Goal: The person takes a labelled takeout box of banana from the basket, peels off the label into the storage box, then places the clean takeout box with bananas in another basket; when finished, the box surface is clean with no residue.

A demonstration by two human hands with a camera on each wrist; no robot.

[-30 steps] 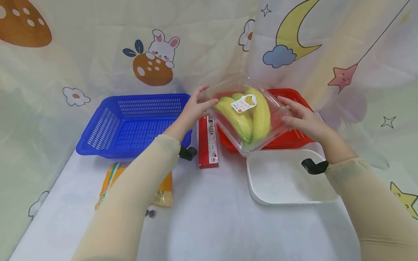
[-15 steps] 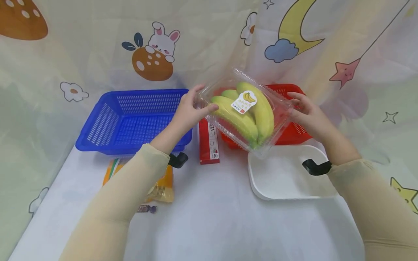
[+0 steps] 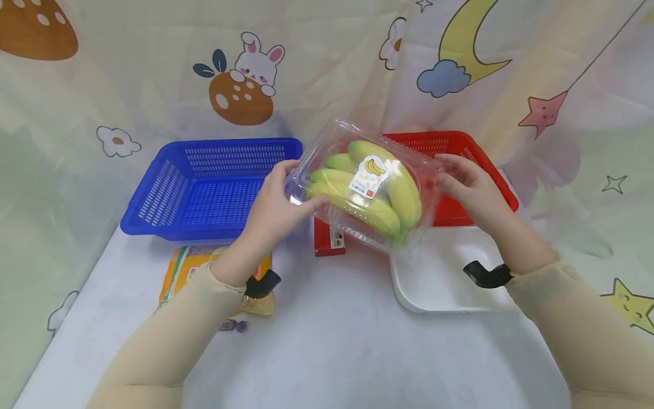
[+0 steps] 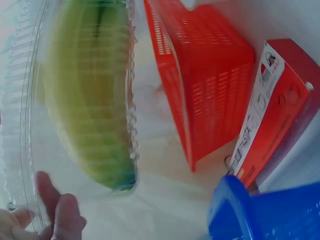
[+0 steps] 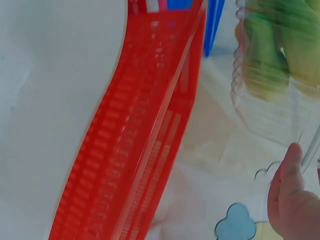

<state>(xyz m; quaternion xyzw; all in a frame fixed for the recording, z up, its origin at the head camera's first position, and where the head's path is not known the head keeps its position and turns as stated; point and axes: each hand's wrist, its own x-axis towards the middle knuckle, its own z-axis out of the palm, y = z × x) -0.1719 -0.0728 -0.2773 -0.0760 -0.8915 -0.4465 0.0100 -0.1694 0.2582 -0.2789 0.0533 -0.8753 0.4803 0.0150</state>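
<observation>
A clear plastic clamshell of green-yellow bananas [image 3: 365, 190] with a white sticker is held in the air between both hands. My left hand [image 3: 278, 204] grips its left end, thumb on top. My right hand [image 3: 467, 184] grips its right end. The pack hangs over the near edge of the red basket [image 3: 485, 165], above the red pasta box [image 3: 328, 241] and the far corner of the white tray [image 3: 444, 284]. The left wrist view shows the bananas [image 4: 87, 100] through the plastic and the red basket [image 4: 210, 85]. In the right wrist view the pack [image 5: 275, 70] is beside the red basket [image 5: 145, 130].
A blue basket [image 3: 204, 190] stands at the back left. A yellow-orange packet [image 3: 204, 272] and a small wrapped sweet [image 3: 234, 325] lie under my left forearm. The table is covered in white cloth [image 3: 327, 352]. A patterned curtain [image 3: 153, 74] hangs behind.
The banana pack has moved left and toward me, lowering over the pasta box, with both hands keeping hold of its ends. More of the red basket now shows behind it.
</observation>
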